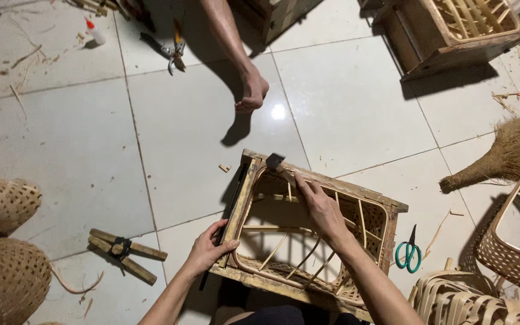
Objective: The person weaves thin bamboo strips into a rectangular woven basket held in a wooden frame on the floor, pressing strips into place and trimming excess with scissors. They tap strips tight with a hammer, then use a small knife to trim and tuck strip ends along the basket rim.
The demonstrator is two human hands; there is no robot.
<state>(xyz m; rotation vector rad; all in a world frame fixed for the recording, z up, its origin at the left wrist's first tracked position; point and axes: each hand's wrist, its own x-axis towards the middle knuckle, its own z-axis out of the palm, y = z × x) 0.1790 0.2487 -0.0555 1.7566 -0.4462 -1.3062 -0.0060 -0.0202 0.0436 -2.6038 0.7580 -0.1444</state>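
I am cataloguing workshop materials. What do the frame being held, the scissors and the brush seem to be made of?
Frame: probably bamboo or wood, pale tan, unfinished, with thin woven strips inside. Scissors: glossy teal handles, likely plastic; dark blades, probably metal. Brush: coarse brown plant fibre, seemingly bundled.

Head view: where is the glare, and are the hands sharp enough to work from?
Head view: one small bright glare spot on the floor tile beyond the bamboo frame; hard dark shadows fall beside the foot and inside the frame; left hand and right hand look reasonably sharp; slight wide-angle bending at the edges.
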